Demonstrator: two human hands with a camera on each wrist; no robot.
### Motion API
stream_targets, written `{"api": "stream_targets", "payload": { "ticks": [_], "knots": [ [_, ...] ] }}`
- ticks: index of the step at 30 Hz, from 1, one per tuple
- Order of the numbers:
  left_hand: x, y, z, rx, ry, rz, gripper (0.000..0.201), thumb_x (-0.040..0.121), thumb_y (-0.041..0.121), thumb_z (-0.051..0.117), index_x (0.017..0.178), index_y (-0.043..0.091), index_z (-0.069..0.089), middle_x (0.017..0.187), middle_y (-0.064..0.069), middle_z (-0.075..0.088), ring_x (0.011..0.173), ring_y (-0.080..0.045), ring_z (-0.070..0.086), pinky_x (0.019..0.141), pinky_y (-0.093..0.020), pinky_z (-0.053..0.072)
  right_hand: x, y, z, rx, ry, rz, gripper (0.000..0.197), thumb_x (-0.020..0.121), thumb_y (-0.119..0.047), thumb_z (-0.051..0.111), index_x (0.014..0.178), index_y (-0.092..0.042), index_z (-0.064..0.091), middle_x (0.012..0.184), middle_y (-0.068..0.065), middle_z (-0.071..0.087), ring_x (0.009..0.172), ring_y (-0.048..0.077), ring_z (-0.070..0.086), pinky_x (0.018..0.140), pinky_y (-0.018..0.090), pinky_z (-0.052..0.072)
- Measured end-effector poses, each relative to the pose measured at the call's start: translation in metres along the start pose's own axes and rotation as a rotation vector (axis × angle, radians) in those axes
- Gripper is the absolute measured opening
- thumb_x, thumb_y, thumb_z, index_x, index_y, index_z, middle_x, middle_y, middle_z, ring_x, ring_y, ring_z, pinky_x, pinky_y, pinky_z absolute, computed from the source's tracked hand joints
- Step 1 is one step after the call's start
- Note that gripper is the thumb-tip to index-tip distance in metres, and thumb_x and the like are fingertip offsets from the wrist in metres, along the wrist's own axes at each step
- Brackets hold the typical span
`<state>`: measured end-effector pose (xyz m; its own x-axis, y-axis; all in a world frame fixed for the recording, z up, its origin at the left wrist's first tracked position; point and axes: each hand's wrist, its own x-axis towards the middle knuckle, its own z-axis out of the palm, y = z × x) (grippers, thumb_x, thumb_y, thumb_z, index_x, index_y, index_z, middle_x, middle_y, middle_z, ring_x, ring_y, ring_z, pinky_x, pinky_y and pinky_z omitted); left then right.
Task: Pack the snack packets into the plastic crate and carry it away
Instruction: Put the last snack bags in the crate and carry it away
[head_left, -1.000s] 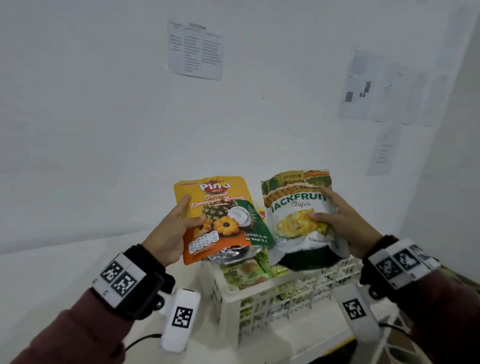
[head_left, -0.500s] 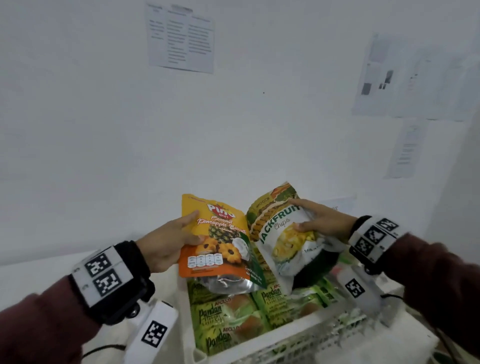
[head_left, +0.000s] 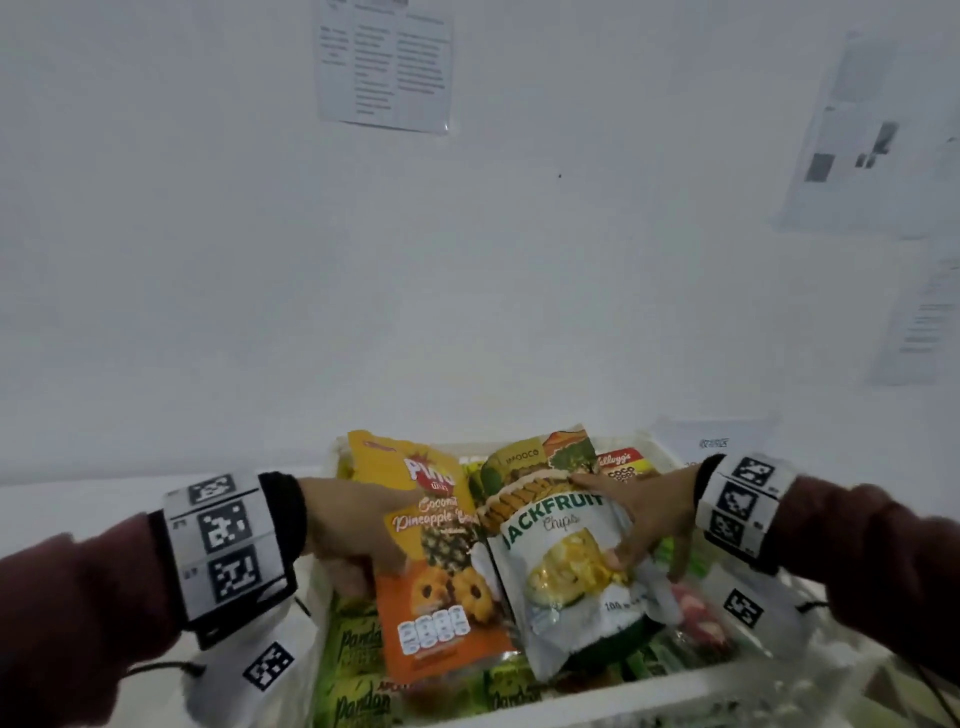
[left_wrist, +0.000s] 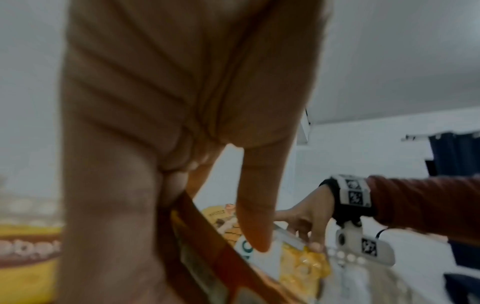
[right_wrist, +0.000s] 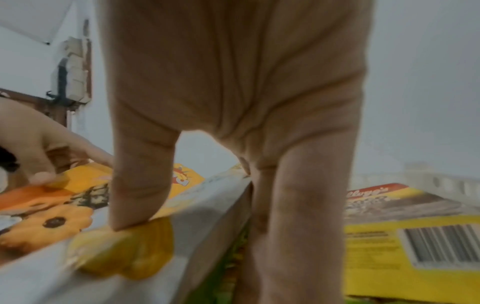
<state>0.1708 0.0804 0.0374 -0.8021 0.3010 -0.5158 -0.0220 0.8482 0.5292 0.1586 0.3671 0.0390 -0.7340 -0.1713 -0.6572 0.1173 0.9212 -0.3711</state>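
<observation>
The left hand (head_left: 353, 525) is pinching the orange pineapple biscuit packet (head_left: 436, 561) and the right hand (head_left: 639, 519) the jackfruit chips pouch (head_left: 566, 571), both lying over the pandan packets (head_left: 358, 654) inside the white crate (head_left: 597, 701). These pouches are probably light, crinkly and slippery; side-edge grips seem safest.

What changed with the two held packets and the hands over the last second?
Both packets came down from above the crate into it: the left hand lowered the pineapple biscuit packet, and the right hand lowered the jackfruit chips packet beside it, onto the green pandan packets. Neither was let go; each hand still grips its own packet. The crate stayed where it was.
</observation>
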Motion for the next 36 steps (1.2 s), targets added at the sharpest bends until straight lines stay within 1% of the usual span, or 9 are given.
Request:
{"api": "stream_targets", "payload": {
  "ticks": [4,6,9,11,13,21,25,31,36],
  "knots": [
    [0.005,0.006,0.0,0.18,0.015,-0.149,0.079,0.091,0.025,0.059,0.147,0.039,0.005,0.046,0.001,0.061,0.035,-0.008,0.055,0.043,-0.021,0.051,0.006,0.012,-0.004,-0.294,0.102,0.013,0.1,0.082,-0.021,0.068,0.147,-0.03,-0.007,0.155,0.007,0.016,0.132,0.024,0.037,0.094,0.033,0.045],
    [0.005,0.012,0.0,0.278,0.078,-0.179,0.069,0.092,0.024,0.057,0.147,0.033,0.017,0.033,0.003,0.052,0.027,-0.006,0.049,0.036,-0.017,0.047,0.005,0.015,-0.006,-0.436,0.113,0.002,0.094,0.085,-0.022,0.065,0.148,-0.021,-0.004,0.156,0.004,0.014,0.138,0.021,0.028,0.098,0.018,0.037],
    [0.005,0.033,-0.004,0.416,0.193,-0.159,0.058,0.092,0.03,0.055,0.144,0.022,0.032,0.059,0.002,0.062,0.042,-0.002,0.056,0.043,-0.015,0.045,0.007,0.017,-0.014,-0.496,0.103,-0.033,0.086,0.087,-0.02,0.063,0.149,-0.019,0.004,0.152,0.004,0.023,0.118,0.022,0.051,0.075,0.005,0.045],
    [0.008,0.046,-0.005,0.531,0.238,-0.164,0.063,0.093,0.04,0.049,0.147,0.021,0.023,0.12,-0.007,0.06,0.101,-0.011,0.062,0.073,-0.02,0.049,0.008,0.015,-0.02,-0.53,0.194,-0.093,0.086,0.087,-0.03,0.062,0.149,-0.023,0.003,0.154,0.005,0.022,0.122,0.022,0.048,0.092,0.019,0.045],
    [0.012,0.056,-0.003,0.602,0.218,-0.188,0.07,0.093,0.049,0.044,0.149,0.018,0.014,0.152,-0.003,0.027,0.134,-0.019,0.036,0.093,-0.023,0.04,0.01,0.008,-0.022,-0.519,0.257,-0.167,0.084,0.088,-0.041,0.057,0.149,-0.025,0.001,0.155,0.005,0.013,0.138,0.024,0.026,0.11,0.032,0.029],
    [0.032,0.067,0.016,0.883,-0.071,-0.243,0.087,0.085,0.054,0.054,0.15,0.027,0.004,0.157,-0.003,0.012,0.144,-0.023,0.015,0.114,-0.038,0.019,0.037,-0.002,-0.003,-0.676,0.155,-0.166,0.11,0.072,-0.058,0.066,0.142,-0.043,-0.017,0.154,0.002,-0.022,0.144,0.032,0.007,0.115,0.049,0.019],
    [0.033,0.069,0.017,0.944,-0.083,-0.26,0.092,0.083,0.053,0.057,0.15,0.026,-0.001,0.157,-0.005,0.012,0.143,-0.024,0.016,0.114,-0.04,0.021,0.04,0.0,-0.002,-0.697,0.16,-0.122,0.112,0.071,-0.06,0.065,0.141,-0.043,-0.021,0.153,0.003,-0.027,0.143,0.034,0.013,0.114,0.049,0.023],
    [0.04,0.073,0.034,1.018,-0.014,-0.28,0.099,0.08,0.047,0.066,0.148,0.015,0.001,0.146,-0.014,0.035,0.124,-0.029,0.047,0.097,-0.04,0.042,0.045,-0.015,0.01,-0.813,0.194,-0.064,0.111,0.073,-0.061,0.063,0.143,-0.038,-0.02,0.152,0.01,-0.025,0.139,0.036,0.024,0.109,0.046,0.031],
    [0.034,0.075,0.027,0.894,0.018,-0.261,0.09,0.083,0.045,0.062,0.148,0.017,0.007,0.152,-0.01,0.025,0.134,-0.028,0.035,0.105,-0.039,0.034,0.044,-0.014,0.007,-0.81,0.198,-0.076,0.11,0.071,-0.065,0.062,0.144,-0.038,-0.016,0.155,0.008,-0.018,0.141,0.034,0.018,0.111,0.046,0.025]
  ]
}}
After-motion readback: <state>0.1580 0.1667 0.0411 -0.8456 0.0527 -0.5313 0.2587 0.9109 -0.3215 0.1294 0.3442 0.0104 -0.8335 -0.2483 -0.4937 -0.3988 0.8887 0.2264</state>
